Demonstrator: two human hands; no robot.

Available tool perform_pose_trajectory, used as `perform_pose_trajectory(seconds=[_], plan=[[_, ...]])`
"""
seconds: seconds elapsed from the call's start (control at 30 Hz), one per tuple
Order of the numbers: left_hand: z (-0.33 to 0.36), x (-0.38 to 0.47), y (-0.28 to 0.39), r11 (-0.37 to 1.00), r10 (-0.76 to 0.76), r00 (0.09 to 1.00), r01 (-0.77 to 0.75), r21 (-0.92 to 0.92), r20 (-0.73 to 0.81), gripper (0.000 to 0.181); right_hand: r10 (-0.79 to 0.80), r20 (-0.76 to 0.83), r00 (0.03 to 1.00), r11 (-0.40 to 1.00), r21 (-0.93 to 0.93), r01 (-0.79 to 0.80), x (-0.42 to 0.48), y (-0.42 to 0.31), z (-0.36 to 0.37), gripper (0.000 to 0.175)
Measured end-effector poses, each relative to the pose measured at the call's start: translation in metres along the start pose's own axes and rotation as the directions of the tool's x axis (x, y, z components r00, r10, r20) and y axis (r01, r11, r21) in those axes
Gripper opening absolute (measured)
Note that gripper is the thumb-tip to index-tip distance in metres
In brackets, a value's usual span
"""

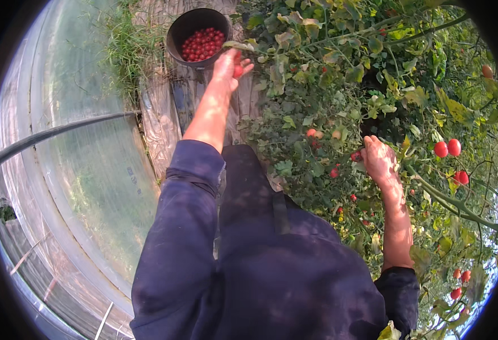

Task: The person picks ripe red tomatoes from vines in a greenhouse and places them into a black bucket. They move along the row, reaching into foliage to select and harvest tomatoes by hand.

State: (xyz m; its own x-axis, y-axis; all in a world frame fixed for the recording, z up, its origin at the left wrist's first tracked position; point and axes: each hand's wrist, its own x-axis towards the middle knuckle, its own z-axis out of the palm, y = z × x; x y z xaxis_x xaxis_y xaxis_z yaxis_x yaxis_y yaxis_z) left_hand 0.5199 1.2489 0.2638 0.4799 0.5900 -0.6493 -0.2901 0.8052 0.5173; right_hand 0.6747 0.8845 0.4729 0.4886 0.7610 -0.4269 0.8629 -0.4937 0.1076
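My left hand holds red cherry tomatoes in the palm, fingers partly spread, beside the near right rim of a black bucket. Many red cherry tomatoes lie in the bucket. Over on the right, my right hand reaches into the tomato plants with its fingers bent together; a red tomato shows just left of the fingertips. Whether those fingers grip a stem or a fruit is hidden. Paler tomatoes hang to the left of this hand, and two red ones to its right.
Dense tomato foliage fills the right side, with a thick green stem crossing near my right forearm. Plastic sheeting covers the ground. At left stand a translucent greenhouse wall and a dark pipe; grass grows along it.
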Motion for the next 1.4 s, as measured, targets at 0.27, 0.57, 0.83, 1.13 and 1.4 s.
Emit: perform_pose_trajectory(seconds=[0.27, 0.57, 0.83, 1.13, 1.4], plan=[[0.049, -0.105, -0.039, 0.793, 0.050, 0.875, -0.328, 0.514, 0.481, 0.021, 0.094, -0.063, 0.994, 0.979, 0.185, -0.081, 0.031, 0.036, 0.001, 0.024], [0.124, -0.239, -0.198, 0.790, -0.464, 0.701, 0.605, -0.105, 0.542, 0.032, 0.062, 0.005, 0.998, 0.990, 0.126, -0.062, 0.046, 0.019, -0.007, 0.024], [0.111, -0.230, -0.221, 0.762, -0.488, 0.791, 0.592, -0.261, 0.369, 0.021, 0.070, 0.128, 0.989, 0.946, 0.306, -0.107, 0.038, -0.006, -0.020, 0.032], [0.108, -0.227, -0.218, 0.730, -0.650, 0.663, 0.681, 0.062, 0.372, 0.032, -0.024, 0.175, 0.984, 0.944, 0.328, -0.035, 0.040, 0.001, -0.008, 0.028], [0.048, -0.213, -0.177, 0.723, -0.691, 0.475, 0.459, 0.516, 0.545, 0.022, 0.153, 0.230, 0.961, 0.770, 0.582, -0.262, 0.051, 0.008, -0.006, 0.020]])
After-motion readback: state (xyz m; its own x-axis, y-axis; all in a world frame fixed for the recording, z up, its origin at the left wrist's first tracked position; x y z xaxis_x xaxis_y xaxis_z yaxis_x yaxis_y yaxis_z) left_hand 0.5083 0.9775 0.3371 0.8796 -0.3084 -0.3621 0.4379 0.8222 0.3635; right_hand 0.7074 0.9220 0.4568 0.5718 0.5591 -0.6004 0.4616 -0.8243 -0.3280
